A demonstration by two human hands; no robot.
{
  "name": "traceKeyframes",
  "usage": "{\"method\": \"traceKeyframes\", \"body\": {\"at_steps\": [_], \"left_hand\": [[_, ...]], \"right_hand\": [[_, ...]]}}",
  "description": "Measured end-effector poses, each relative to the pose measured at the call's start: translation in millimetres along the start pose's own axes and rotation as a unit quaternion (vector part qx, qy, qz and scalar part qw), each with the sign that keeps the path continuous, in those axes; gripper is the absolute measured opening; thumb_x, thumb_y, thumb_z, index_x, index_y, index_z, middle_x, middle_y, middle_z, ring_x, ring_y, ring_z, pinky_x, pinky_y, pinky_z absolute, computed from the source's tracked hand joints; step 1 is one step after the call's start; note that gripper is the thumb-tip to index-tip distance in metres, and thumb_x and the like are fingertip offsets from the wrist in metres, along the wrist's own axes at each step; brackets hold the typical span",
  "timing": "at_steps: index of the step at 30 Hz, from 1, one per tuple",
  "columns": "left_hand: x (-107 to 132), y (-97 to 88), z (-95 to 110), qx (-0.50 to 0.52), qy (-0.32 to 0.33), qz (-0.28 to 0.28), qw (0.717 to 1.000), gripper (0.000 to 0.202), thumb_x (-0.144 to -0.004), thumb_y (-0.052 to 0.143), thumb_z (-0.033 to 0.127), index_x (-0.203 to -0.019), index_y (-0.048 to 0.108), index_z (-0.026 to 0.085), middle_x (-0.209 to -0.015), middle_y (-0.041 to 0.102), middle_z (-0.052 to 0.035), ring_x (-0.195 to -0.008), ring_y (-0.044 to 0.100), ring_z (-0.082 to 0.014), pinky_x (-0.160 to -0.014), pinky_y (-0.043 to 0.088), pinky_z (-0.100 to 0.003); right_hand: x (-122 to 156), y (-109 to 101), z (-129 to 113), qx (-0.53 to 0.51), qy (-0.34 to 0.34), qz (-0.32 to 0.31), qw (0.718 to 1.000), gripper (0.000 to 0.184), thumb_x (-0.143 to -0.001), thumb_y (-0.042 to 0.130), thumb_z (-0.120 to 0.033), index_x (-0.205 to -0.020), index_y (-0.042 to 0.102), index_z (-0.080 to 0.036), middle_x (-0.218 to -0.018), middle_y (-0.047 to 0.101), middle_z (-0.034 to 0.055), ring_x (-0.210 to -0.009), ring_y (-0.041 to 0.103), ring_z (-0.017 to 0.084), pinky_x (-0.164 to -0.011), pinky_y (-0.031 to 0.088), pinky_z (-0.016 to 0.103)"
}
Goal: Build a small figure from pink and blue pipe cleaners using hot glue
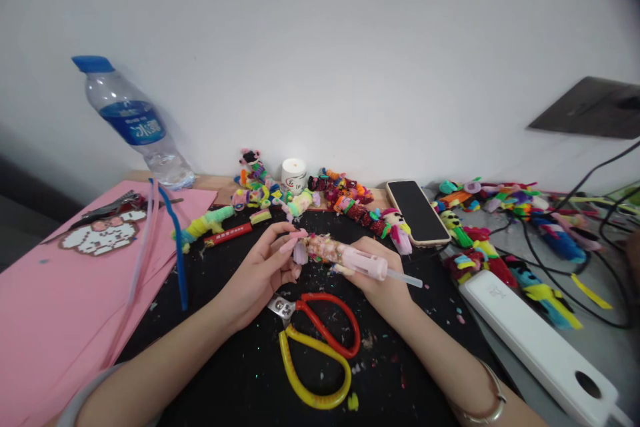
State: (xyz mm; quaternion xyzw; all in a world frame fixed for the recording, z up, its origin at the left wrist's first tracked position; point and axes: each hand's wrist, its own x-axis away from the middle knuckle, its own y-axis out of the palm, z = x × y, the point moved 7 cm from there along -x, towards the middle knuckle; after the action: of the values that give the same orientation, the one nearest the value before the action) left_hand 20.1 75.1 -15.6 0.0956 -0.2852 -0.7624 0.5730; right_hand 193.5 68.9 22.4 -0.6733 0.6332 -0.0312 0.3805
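My right hand point(383, 283) is wrapped round a pale pink pen-like tool point(363, 261). A translucent stick juts from the tool's rear end, and its front part is patterned or covered with small colourful bits. At the front end, my left hand point(267, 260) pinches a lilac fuzzy piece point(300, 252) between thumb and fingers. Whether the tool's tip touches that piece is hidden. Below my hands lie scissors point(327, 347) with one red and one yellow handle loop; their blades point up-left, partly under my left hand.
Pipe-cleaner figures point(360, 210) line the back and right. A phone point(419, 212), a small white jar point(294, 175) and a water bottle point(135, 123) stand or lie near the wall. Pink sheets point(75, 300) cover the left. Cables and a long white device point(537, 343) lie right.
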Motion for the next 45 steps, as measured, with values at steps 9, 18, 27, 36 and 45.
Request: {"method": "traceKeyframes", "body": {"at_steps": [9,18,27,36,45], "left_hand": [[0.1,-0.6,2.4,0.003,0.01,0.009,1.0,0.021,-0.084,0.06,0.024,-0.104,0.052,0.026,-0.084,0.059,0.0029,-0.058,0.053,-0.0052,-0.057,0.047,-0.017],[-1.0,-2.6,1.4,0.021,0.012,0.006,1.0,0.023,-0.084,0.06,0.024,-0.105,0.052,0.027,-0.076,0.057,0.0034,-0.056,0.052,-0.0054,-0.057,0.046,-0.017],[-1.2,-2.6,2.5,0.024,0.01,0.009,1.0,0.021,-0.085,0.059,0.023,-0.105,0.052,0.028,-0.076,0.056,0.004,-0.056,0.051,-0.0051,-0.057,0.045,-0.018],[-2.9,-8.2,6.7,0.019,0.035,0.037,0.999,0.024,-0.082,0.062,0.024,-0.103,0.052,0.027,-0.078,0.057,0.0034,-0.056,0.052,-0.0055,-0.056,0.046,-0.017],[-1.3,-6.7,6.3,0.009,0.039,0.035,0.999,0.025,-0.081,0.063,0.023,-0.103,0.052,0.027,-0.08,0.057,0.0031,-0.057,0.052,-0.0052,-0.057,0.045,-0.017]], "right_hand": [[-0.1,-1.3,-0.5,0.001,0.009,0.011,1.0,0.013,-0.075,0.068,-0.025,-0.071,0.058,-0.018,-0.064,0.058,-0.0013,-0.056,0.052,0.012,-0.052,0.039,0.024],[-2.2,-2.6,1.7,-0.002,0.03,0.021,0.999,0.019,-0.075,0.069,-0.031,-0.068,0.058,-0.018,-0.063,0.057,-0.001,-0.053,0.05,0.012,-0.05,0.039,0.025],[-1.5,-1.8,3.6,-0.002,0.024,0.02,1.0,0.021,-0.076,0.068,-0.034,-0.068,0.057,-0.017,-0.062,0.055,-0.0013,-0.053,0.05,0.012,-0.049,0.038,0.025],[0.8,-4.4,9.1,0.076,0.013,0.037,0.996,0.014,-0.078,0.067,-0.029,-0.073,0.058,-0.019,-0.07,0.06,0.0009,-0.062,0.056,0.015,-0.056,0.042,0.026],[-2.3,4.9,10.1,0.256,0.023,-0.045,0.965,0.031,-0.079,0.052,-0.023,-0.11,0.057,-0.018,-0.098,0.061,0.0083,-0.089,0.056,0.025,-0.073,0.036,0.036]]}}
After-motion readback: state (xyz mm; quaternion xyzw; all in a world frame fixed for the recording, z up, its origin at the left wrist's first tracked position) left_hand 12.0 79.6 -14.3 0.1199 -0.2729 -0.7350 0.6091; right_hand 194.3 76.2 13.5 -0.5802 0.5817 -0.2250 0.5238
